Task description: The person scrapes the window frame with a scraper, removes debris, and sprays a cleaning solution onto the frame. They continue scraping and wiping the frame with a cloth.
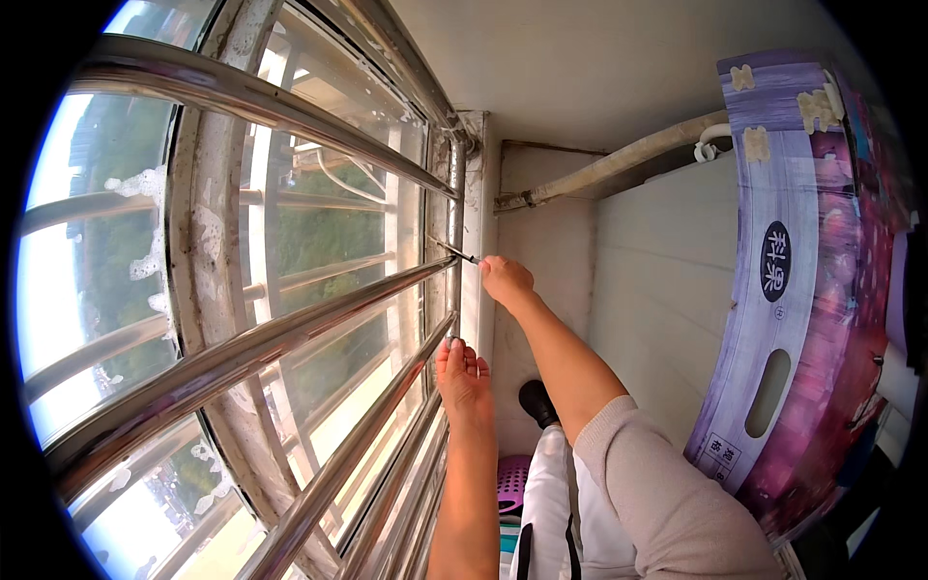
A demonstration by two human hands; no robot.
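Note:
My right hand (506, 279) is closed around the handle of a slim screwdriver-like tool (457, 251). Its thin shaft passes the upright steel rail post and points at the edge of the window frame (437, 217). Lower down, my left hand (464, 370) is beside the steel post (455, 163), palm up with curled fingers. A small dark piece shows at its thumb tip; whether it is held or part of the post cannot be told. Shiny steel guard bars (290, 328) run from the post across the window.
Soapy residue marks the window pane (145, 196). A pale pipe (616, 167) crosses the corner near the tiled wall (660, 254). At right stands a purple-and-pink printed cardboard box (768, 326). A purple perforated basket (513, 482) and a black shoe (537, 403) are below.

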